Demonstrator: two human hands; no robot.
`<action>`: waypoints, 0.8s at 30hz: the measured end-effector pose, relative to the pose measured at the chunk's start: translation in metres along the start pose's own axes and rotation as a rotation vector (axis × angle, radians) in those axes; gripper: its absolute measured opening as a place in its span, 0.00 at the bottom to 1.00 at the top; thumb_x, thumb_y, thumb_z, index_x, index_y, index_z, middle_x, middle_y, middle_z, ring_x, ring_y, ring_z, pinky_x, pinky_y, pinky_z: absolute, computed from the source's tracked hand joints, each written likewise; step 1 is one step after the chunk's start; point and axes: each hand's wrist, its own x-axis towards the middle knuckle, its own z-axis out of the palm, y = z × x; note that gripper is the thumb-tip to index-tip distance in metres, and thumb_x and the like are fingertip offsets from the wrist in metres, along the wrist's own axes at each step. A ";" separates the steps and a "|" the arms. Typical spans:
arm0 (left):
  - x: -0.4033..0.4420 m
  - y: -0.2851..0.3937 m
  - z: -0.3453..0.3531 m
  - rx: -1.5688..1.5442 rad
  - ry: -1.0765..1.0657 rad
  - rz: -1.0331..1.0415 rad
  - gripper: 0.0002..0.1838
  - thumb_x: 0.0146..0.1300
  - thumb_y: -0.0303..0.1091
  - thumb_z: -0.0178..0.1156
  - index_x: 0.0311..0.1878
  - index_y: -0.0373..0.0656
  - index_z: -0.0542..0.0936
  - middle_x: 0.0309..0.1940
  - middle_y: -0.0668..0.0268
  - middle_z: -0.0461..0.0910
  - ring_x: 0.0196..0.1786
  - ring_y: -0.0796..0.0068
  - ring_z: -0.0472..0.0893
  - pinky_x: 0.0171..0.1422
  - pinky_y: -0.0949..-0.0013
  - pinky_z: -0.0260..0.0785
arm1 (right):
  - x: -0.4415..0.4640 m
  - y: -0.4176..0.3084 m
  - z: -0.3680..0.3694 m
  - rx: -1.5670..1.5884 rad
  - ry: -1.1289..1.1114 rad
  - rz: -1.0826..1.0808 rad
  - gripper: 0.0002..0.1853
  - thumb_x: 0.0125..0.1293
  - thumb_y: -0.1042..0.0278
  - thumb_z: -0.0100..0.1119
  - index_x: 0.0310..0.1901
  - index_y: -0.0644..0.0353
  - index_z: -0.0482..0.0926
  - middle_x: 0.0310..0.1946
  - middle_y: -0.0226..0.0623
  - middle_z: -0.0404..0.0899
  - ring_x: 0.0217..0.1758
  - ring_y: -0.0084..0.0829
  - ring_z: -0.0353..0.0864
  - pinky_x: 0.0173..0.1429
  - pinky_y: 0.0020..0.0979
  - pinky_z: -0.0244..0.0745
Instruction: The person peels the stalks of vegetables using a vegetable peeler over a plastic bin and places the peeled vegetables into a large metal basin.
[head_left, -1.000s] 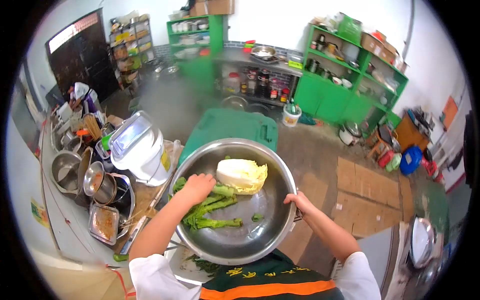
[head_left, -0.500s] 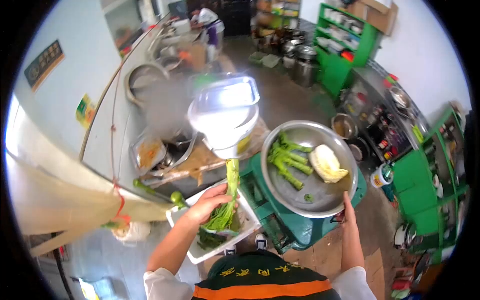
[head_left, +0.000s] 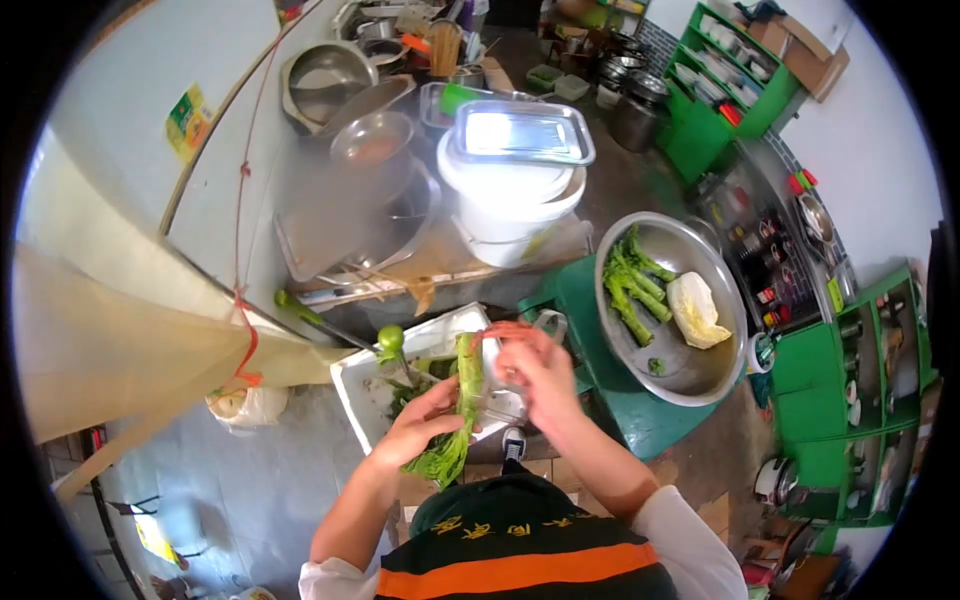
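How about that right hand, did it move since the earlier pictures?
Yes. Judged against the green stand, the right hand has left the rim of the metal bowl and moved leftward, toward the green stalk.

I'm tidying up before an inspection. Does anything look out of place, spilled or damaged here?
One small green scrap lies apart from the stalks in the metal bowl, looking stray. I see no clear spill or damage, though the pans at left look blurred.

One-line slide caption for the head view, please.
Left hand holds a leafy green stalk at a white box, right hand close by.
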 end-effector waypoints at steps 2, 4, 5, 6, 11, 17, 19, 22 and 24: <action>-0.015 -0.011 -0.013 -0.008 0.044 0.006 0.32 0.53 0.21 0.51 0.62 0.37 0.54 0.47 0.62 0.69 0.43 0.73 0.73 0.47 0.70 0.67 | 0.018 0.040 0.022 0.086 -0.085 -0.102 0.16 0.46 0.81 0.59 0.38 0.63 0.68 0.30 0.34 0.71 0.28 0.20 0.71 0.31 0.18 0.65; -0.027 -0.016 -0.019 0.040 0.120 0.053 0.33 0.52 0.21 0.53 0.62 0.36 0.54 0.47 0.63 0.69 0.43 0.75 0.73 0.46 0.71 0.67 | 0.027 0.055 0.038 -0.071 -0.108 -0.210 0.16 0.47 0.81 0.60 0.36 0.62 0.65 0.30 0.32 0.69 0.30 0.17 0.70 0.34 0.20 0.67; -0.032 -0.020 -0.021 0.004 0.157 0.077 0.34 0.51 0.22 0.55 0.62 0.36 0.54 0.43 0.63 0.71 0.41 0.75 0.74 0.43 0.72 0.69 | 0.026 0.065 0.048 -0.011 -0.091 -0.260 0.17 0.48 0.80 0.60 0.36 0.61 0.62 0.24 0.27 0.68 0.26 0.15 0.68 0.32 0.17 0.65; -0.036 -0.021 -0.022 -0.005 0.175 0.084 0.34 0.51 0.22 0.55 0.62 0.36 0.54 0.43 0.63 0.71 0.41 0.75 0.74 0.43 0.72 0.69 | 0.027 0.068 0.052 -0.014 -0.107 -0.247 0.17 0.48 0.80 0.60 0.36 0.61 0.62 0.24 0.27 0.68 0.26 0.15 0.68 0.32 0.17 0.65; -0.052 -0.028 -0.025 0.015 0.334 -0.007 0.33 0.52 0.23 0.57 0.61 0.33 0.54 0.30 0.62 0.75 0.32 0.74 0.76 0.36 0.73 0.69 | 0.033 0.095 0.062 -0.336 -0.112 -0.312 0.16 0.46 0.77 0.58 0.33 0.60 0.60 0.16 0.23 0.62 0.19 0.12 0.59 0.25 0.16 0.57; -0.047 -0.043 -0.027 -0.031 0.275 0.008 0.30 0.53 0.23 0.56 0.59 0.32 0.56 0.29 0.63 0.74 0.31 0.76 0.74 0.34 0.75 0.67 | 0.032 0.095 0.053 -0.494 -0.184 -0.241 0.18 0.44 0.82 0.56 0.33 0.59 0.58 0.29 0.26 0.65 0.27 0.09 0.59 0.28 0.11 0.54; -0.047 -0.045 -0.025 -0.062 0.248 0.046 0.29 0.53 0.23 0.55 0.59 0.32 0.57 0.29 0.63 0.73 0.31 0.77 0.73 0.34 0.76 0.66 | 0.037 0.096 0.049 -0.475 -0.158 -0.255 0.18 0.44 0.81 0.56 0.33 0.58 0.58 0.29 0.26 0.65 0.27 0.09 0.58 0.28 0.11 0.54; -0.049 -0.044 -0.023 0.003 0.185 0.025 0.26 0.54 0.22 0.53 0.57 0.33 0.59 0.31 0.64 0.71 0.29 0.78 0.70 0.34 0.76 0.64 | 0.044 0.089 0.049 -0.458 -0.116 -0.241 0.18 0.43 0.81 0.56 0.32 0.58 0.58 0.28 0.27 0.66 0.25 0.09 0.57 0.27 0.12 0.54; -0.050 -0.044 -0.025 0.078 0.156 0.025 0.26 0.54 0.22 0.52 0.57 0.34 0.60 0.33 0.64 0.71 0.28 0.78 0.69 0.33 0.76 0.63 | 0.054 0.092 0.045 -0.512 -0.094 -0.235 0.17 0.43 0.81 0.56 0.31 0.58 0.58 0.27 0.26 0.66 0.22 0.09 0.56 0.26 0.13 0.54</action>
